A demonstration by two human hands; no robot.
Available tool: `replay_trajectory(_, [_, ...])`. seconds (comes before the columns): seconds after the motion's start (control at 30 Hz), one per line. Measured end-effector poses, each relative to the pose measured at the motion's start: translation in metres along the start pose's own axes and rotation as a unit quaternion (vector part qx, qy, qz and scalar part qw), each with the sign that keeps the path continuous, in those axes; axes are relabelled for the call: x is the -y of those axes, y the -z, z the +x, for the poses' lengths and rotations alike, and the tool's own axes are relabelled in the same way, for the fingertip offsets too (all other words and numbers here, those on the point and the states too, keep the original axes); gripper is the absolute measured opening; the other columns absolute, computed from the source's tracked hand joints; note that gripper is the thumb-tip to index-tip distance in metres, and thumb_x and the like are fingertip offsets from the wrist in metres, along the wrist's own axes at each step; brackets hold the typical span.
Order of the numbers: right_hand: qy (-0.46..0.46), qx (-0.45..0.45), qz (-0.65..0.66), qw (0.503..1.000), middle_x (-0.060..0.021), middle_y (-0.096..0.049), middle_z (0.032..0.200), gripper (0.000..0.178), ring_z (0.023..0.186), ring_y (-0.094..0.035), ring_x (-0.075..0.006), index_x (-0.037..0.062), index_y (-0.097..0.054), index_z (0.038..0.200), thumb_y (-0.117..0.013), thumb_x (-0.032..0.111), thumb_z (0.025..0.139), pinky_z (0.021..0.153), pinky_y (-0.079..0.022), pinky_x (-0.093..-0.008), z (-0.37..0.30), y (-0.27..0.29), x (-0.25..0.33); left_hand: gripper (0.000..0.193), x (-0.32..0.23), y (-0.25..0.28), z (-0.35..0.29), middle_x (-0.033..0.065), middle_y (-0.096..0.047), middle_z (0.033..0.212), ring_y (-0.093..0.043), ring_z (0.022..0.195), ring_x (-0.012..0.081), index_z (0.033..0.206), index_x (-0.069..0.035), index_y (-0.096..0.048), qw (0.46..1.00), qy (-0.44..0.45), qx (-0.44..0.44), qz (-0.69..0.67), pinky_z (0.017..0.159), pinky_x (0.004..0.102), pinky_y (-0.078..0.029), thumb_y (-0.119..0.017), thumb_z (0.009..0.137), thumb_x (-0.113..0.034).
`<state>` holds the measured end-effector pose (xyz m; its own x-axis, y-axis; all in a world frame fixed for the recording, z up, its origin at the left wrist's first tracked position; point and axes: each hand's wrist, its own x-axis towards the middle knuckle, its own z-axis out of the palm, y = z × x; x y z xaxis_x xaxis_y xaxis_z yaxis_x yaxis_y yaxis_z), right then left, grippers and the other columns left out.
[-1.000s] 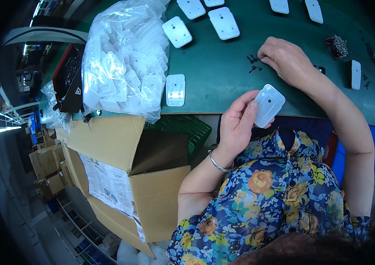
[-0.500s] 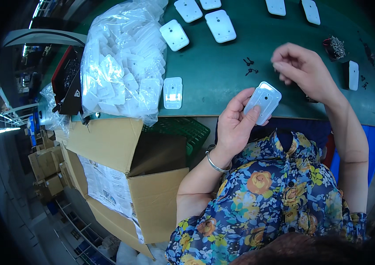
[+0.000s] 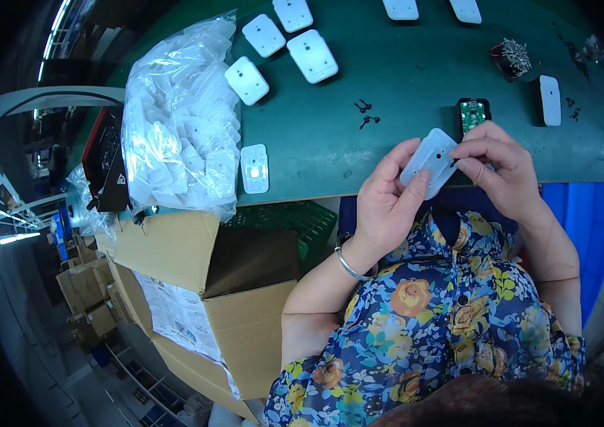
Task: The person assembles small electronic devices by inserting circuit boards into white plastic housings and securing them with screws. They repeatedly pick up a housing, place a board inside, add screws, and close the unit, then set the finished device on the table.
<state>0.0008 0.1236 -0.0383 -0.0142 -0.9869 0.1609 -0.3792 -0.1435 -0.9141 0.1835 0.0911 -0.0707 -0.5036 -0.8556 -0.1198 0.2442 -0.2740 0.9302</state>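
My left hand (image 3: 385, 206) grips a translucent white plastic cover (image 3: 426, 156) with small holes, thumb on its face and fingers behind. At the cover's right edge is my right hand (image 3: 505, 174), thumb and forefinger pinched together. Whatever that pinch holds is too small to make out. Just beyond the right hand sits a black housing with a green circuit board (image 3: 473, 112), partly hidden by the fingers. Small dark screws (image 3: 367, 114) lie on the green tabletop (image 3: 316, 153), to the left of the housing.
A clear bag of similar covers (image 3: 181, 135) fills the table's left side, with a loose cover (image 3: 254, 169) beside it. Several white-faced units (image 3: 313, 57) lie at the back. A pot of metal pins (image 3: 512, 58) stands far right. An open cardboard box (image 3: 248, 320) is below the edge.
My right hand has come down and left onto the cover's edge. The circuit-board housing, mostly hidden before, now shows. The whole view has shifted slightly.
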Motion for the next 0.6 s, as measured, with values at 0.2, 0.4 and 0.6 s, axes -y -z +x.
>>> replay_trajectory(0.2, [0.101,-0.048,-0.122,0.986,-0.0046,-0.056,0.076,0.02,0.065,-0.054,-0.0157,0.0061,-0.068,0.088,-0.069,-0.001,0.069,0.053,-0.042,-0.0263,-0.0042,-0.0054,-0.004,0.038,0.0075,-0.0044,0.0012,0.0074,-0.06,0.1,-0.056,0.073,0.0057,0.123,0.001,-0.045,0.997,-0.016,0.0,0.081,0.064,0.0208,-0.049,-0.056,0.087,-0.009])
replay_trajectory(0.4, [0.119,-0.041,-0.176,0.976,-0.0051,-0.057,0.075,0.016,0.064,-0.055,-0.0182,0.0057,-0.067,0.082,-0.071,0.002,0.067,0.053,-0.043,-0.0285,-0.0069,-0.0018,-0.0064,0.039,0.0051,-0.0071,-0.0001,0.0082,-0.059,0.102,-0.054,0.078,0.0072,0.123,0.001,-0.045,0.995,0.011,0.023,0.101,0.068,0.0219,-0.047,-0.056,0.086,-0.007])
replay_trajectory(0.6, [0.061,-0.046,-0.155,0.985,-0.006,-0.057,0.075,0.013,0.062,-0.056,-0.0186,0.0039,-0.064,0.079,-0.071,0.004,0.068,0.052,-0.044,-0.0282,-0.0095,0.0005,-0.0002,0.042,0.0042,-0.0095,-0.0039,0.0119,-0.055,0.114,-0.054,0.098,0.0122,0.127,0.003,-0.041,0.994,0.03,0.055,0.085,0.083,0.0253,-0.047,-0.054,0.087,0.0])
